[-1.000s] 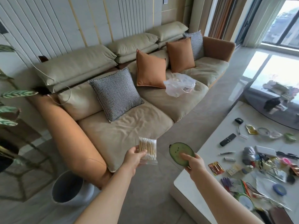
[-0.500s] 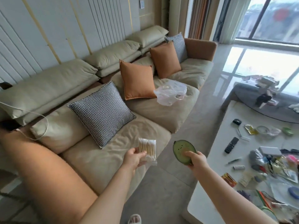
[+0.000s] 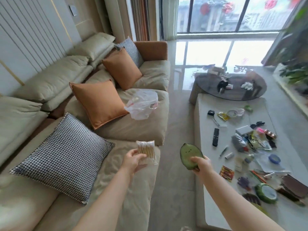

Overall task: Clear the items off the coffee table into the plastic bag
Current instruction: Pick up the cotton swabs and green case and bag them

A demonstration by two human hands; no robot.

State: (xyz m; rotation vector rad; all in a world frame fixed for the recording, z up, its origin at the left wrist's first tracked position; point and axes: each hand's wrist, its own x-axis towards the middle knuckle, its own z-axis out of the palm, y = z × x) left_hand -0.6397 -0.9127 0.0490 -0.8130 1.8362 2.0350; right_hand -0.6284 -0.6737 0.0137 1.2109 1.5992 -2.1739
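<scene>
Head view: plastic bag [image 3: 142, 104] lies on the sofa [image 3: 133, 129], apparently beyond either grip.

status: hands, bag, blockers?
Left hand holds cotton swab pack; right hand holds avocado pouch. Plastic bag ahead on sofa. Nothing in the way.

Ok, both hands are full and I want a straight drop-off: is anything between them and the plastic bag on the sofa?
Nothing visible blocks the way. The left hand holds the cotton swab pack and the right hand the avocado-shaped item; only bare sofa cushion and floor lie before the plastic bag. The orange pillow sits beside the bag.
</scene>
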